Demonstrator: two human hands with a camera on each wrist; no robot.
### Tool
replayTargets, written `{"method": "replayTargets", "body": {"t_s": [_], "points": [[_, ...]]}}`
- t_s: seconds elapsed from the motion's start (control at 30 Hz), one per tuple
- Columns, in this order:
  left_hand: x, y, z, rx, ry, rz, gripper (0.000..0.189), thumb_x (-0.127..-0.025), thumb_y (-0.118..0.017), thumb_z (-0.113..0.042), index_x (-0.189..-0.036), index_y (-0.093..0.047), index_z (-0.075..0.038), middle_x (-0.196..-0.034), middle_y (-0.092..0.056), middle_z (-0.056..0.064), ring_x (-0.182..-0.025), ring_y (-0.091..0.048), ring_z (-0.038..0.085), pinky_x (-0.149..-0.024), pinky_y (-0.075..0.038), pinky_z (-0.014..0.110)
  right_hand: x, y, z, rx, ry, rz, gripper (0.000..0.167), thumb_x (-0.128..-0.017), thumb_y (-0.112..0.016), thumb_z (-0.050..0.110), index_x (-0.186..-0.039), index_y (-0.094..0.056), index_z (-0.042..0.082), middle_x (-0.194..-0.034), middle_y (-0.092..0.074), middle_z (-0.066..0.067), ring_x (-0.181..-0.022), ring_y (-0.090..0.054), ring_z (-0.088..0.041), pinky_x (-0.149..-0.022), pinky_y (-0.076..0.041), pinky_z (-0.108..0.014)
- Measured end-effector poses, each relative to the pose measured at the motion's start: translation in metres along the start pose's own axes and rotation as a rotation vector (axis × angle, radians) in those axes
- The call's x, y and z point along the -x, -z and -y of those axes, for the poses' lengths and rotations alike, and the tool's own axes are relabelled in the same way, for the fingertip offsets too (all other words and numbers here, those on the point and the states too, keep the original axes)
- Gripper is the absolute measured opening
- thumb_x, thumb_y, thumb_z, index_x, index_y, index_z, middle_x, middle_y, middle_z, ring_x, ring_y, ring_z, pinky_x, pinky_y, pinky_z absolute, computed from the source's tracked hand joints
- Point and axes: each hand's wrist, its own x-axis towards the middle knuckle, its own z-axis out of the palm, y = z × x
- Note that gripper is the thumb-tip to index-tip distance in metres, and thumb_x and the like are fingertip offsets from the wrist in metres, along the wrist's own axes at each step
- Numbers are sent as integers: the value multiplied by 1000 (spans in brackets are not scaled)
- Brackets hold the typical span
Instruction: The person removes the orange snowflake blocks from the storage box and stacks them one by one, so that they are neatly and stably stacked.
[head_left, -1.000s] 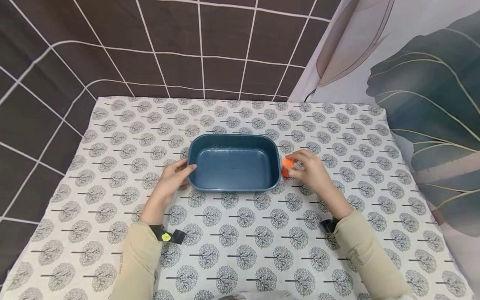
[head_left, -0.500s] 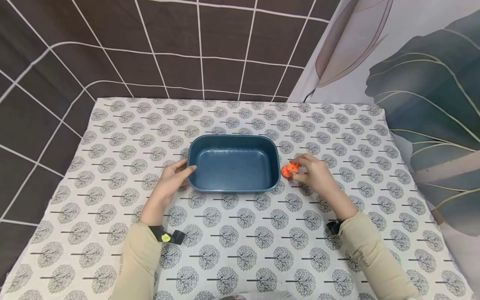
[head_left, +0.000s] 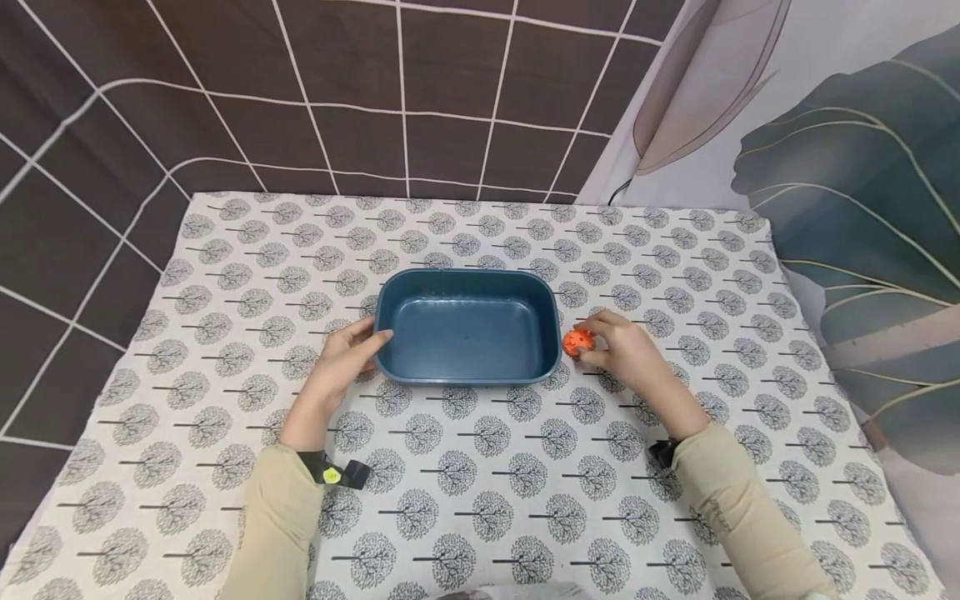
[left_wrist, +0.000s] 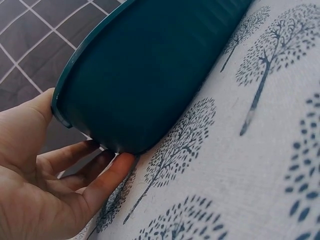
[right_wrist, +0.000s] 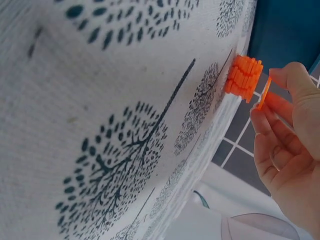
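Observation:
A deep dark-blue plastic basin (head_left: 465, 337) sits on the tablecloth. My left hand (head_left: 347, 354) grips its left end, the thumb over the rim and the fingers against the outer wall, as the left wrist view shows. Close outside the basin's right end stands a small stack of orange notched discs (right_wrist: 243, 77). My right hand (head_left: 626, 346) is at this stack. In the right wrist view its thumb and fingers pinch one thin orange disc (right_wrist: 265, 93), with a narrow gap between this disc and the top of the stack.
A white tablecloth (head_left: 457, 471) printed with trees covers the table. Behind it hangs a dark cloth (head_left: 450, 83) with a white grid, and to the right a leaf-patterned curtain (head_left: 862, 208). Each wrist wears a black strap (head_left: 330, 471).
The right hand first shifted slightly right and towards the person, then a little back left. The pinched orange disc has turned and now overlaps the stack. The left hand and basin stay put.

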Motion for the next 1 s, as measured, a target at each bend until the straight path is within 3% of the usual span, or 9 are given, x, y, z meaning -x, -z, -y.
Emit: {"method": "replayTargets", "body": {"t_s": [0.5, 0.73, 1.0], "points": [[2, -2, 1, -9, 10, -7, 63, -90, -59, -31, -145, -32, -13, -141, -44, 13, -116, -54, 27, -90, -50, 26, 2, -7, -2, 4, -3, -5, 41, -72, -79, 17, -105, -65, -3, -105, -62, -16, -95, -61, -32, -86, -53, -45], [3, -2, 1, -13, 5, -13, 63, -90, -59, -31, -145, -32, -14, -141, -44, 12, -117, -52, 26, -90, -49, 26, 4, -9, -3, 0, 30, -54, 39, -72, -79, 17, -105, -66, -1, -102, -63, -14, -90, -62, -29, -82, -54, -43], [2, -1, 4, -45, 14, -12, 69, -89, -60, -37, -146, -30, -11, -146, -37, 13, -124, -47, 28, -100, -44, 39, 13, -2, -3, -3, 7, -141, 40, -74, -77, 17, -107, -65, 0, -105, -65, -15, -90, -63, -31, -77, -55, -45]]}}
